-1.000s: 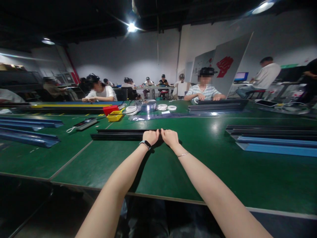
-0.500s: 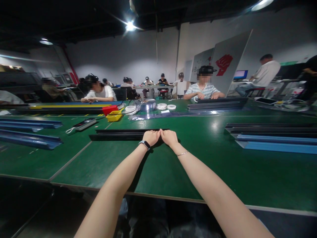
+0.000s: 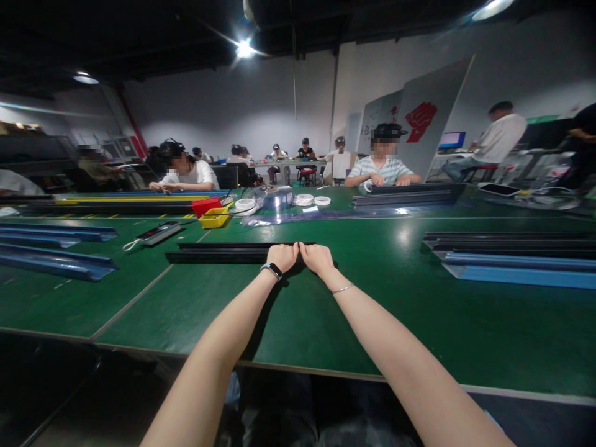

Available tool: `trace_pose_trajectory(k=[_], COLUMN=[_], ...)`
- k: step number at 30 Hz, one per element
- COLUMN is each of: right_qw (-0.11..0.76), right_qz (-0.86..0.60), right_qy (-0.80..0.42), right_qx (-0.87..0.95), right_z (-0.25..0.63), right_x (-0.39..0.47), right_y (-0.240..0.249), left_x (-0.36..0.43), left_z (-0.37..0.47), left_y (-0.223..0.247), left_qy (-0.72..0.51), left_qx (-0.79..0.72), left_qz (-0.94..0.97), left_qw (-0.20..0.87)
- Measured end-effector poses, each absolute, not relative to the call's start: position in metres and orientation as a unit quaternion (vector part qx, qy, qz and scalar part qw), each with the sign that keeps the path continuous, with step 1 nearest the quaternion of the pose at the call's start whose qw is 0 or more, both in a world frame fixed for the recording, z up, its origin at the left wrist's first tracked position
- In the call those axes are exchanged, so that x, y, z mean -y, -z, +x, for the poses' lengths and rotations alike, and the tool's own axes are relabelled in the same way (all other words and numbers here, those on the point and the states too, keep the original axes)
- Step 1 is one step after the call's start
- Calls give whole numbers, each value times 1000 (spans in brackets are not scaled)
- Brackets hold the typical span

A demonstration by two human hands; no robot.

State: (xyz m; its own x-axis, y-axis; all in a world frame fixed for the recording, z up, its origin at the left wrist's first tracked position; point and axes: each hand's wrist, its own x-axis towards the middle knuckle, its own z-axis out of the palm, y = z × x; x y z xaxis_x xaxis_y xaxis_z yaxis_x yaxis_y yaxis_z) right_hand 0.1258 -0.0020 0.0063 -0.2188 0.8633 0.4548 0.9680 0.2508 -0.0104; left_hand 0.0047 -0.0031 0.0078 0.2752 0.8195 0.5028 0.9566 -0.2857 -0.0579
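Note:
A long black channel profile (image 3: 218, 253) lies crosswise on the green table in front of me. My left hand (image 3: 282, 257) is closed over it near its right part, with a band watch on the wrist. Beside it, almost touching at the thumbs, my right hand (image 3: 317, 258) is closed at the profile's right end and wears a thin bracelet. Fingers of both hands curl down out of sight, and the profile's right end is hidden behind them.
Blue profiles (image 3: 56, 264) lie at left, with black and blue ones (image 3: 521, 270) at right. A handheld device (image 3: 158, 233), a yellow bin (image 3: 215, 218) and white rolls (image 3: 303, 200) stand farther back. Across the table sits a co-worker in a striped shirt (image 3: 384, 169).
The black profile and both my hands have shifted very slightly to the left. My grip looks the same.

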Motion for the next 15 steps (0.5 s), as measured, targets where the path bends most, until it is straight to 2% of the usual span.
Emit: trace_pose_trajectory(k=[15], right_qw=[236], right_qz=[-633], right_qy=[134], right_qx=[725], right_z=[128], right_x=[-1], right_y=[-3], left_x=[5], left_z=[6], left_y=[-7], left_qy=[211], left_qx=[556], left_qz=[-783], left_qw=[180])
